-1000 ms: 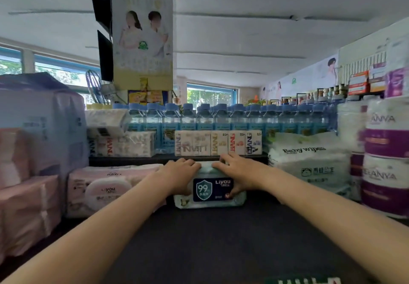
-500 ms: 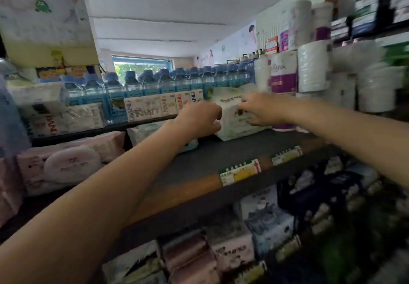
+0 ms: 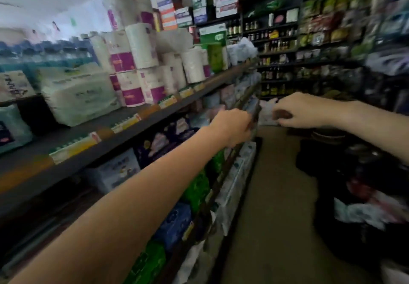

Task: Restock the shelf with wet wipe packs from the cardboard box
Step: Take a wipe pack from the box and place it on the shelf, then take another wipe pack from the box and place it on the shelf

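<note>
1. Shop aisle, heavily motion-blurred; tan floor [image 3: 272,195] runs between stocked racks.
2. Top shelf [image 3: 124,129] at left carries a wet wipe pack [image 3: 79,98] near its front edge, with paper rolls [image 3: 141,67] beside it toward the far end.
3. Left hand [image 3: 232,126] is out over the lower shelves, fingers curled; whether it grips anything cannot be told.
4. Right hand [image 3: 298,111] is over the aisle, fingers curled, contents unclear.
5. Cardboard box not identifiable.
</note>
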Demonstrator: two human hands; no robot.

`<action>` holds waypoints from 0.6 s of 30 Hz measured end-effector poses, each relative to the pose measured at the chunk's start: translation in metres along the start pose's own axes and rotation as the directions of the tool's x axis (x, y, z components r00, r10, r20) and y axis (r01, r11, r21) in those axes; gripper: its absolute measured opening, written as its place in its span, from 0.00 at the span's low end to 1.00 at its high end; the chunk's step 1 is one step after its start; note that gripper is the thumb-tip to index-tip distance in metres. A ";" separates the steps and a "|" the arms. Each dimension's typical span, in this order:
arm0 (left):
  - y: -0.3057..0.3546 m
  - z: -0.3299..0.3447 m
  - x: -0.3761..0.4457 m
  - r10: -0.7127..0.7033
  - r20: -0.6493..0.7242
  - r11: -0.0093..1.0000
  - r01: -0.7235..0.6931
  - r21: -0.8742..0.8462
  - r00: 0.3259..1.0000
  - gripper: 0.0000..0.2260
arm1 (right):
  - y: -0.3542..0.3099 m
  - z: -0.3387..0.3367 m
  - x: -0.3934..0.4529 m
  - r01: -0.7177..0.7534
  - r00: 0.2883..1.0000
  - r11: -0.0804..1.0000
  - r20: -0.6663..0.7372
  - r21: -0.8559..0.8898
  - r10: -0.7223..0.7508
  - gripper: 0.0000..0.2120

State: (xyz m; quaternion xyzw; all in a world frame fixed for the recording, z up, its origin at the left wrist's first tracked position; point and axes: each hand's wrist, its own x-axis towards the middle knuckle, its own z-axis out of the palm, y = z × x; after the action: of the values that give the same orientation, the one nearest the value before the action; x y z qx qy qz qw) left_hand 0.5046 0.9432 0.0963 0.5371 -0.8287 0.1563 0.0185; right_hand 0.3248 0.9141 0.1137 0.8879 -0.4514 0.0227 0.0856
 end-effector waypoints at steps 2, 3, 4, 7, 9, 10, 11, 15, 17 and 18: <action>0.041 0.015 0.020 0.074 0.025 0.997 -0.074 -0.011 0.997 0.12 | 0.032 0.022 -0.029 -0.056 0.997 0.998 0.047 0.025 0.055 0.07; 0.065 0.025 0.030 0.112 0.045 0.994 -0.112 -0.011 0.993 0.12 | 0.049 0.035 -0.048 -0.090 0.993 0.995 0.080 0.040 0.086 0.06; 0.090 0.038 0.040 0.154 0.074 0.988 -0.153 -0.014 0.985 0.12 | 0.068 0.052 -0.068 -0.127 0.986 0.991 0.116 0.051 0.120 0.06; 0.178 0.085 0.070 0.273 0.167 0.962 -0.267 -0.059 0.948 0.11 | 0.125 0.111 -0.144 -0.270 0.940 0.960 0.237 0.073 0.246 0.09; 0.241 0.115 0.089 0.354 0.215 0.935 -0.342 -0.091 0.910 0.11 | 0.165 0.150 -0.198 -0.387 0.887 0.912 0.327 0.135 0.327 0.10; 0.274 0.130 0.098 0.393 0.248 0.920 -0.378 -0.108 0.886 0.12 | 0.186 0.171 -0.226 -0.466 0.844 0.870 0.374 0.159 0.383 0.11; 0.307 0.144 0.108 0.433 0.277 0.902 -0.413 -0.130 0.858 0.12 | 0.204 0.191 -0.252 -0.535 0.798 0.826 0.427 0.176 0.426 0.11; 0.435 0.197 0.138 0.575 0.348 0.818 -0.520 -0.247 0.741 0.13 | 0.248 0.290 -0.346 -0.739 0.616 0.672 0.457 0.053 0.642 0.13; 0.482 0.221 0.144 0.595 0.368 0.803 -0.514 -0.302 0.714 0.15 | 0.258 0.325 -0.388 -0.855 0.456 0.517 0.428 -0.032 0.781 0.18; 0.499 0.232 0.147 0.602 0.367 0.798 -0.516 -0.313 0.709 0.16 | 0.264 0.340 -0.401 -0.847 0.454 0.530 0.463 -0.042 0.761 0.14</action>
State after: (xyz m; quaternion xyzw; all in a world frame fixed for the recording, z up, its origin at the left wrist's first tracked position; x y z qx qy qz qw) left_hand 0.0271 0.9353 -0.2148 0.2765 -0.9442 -0.0521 -0.1710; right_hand -0.1377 1.0221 -0.2337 0.5510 -0.8203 -0.0900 -0.1238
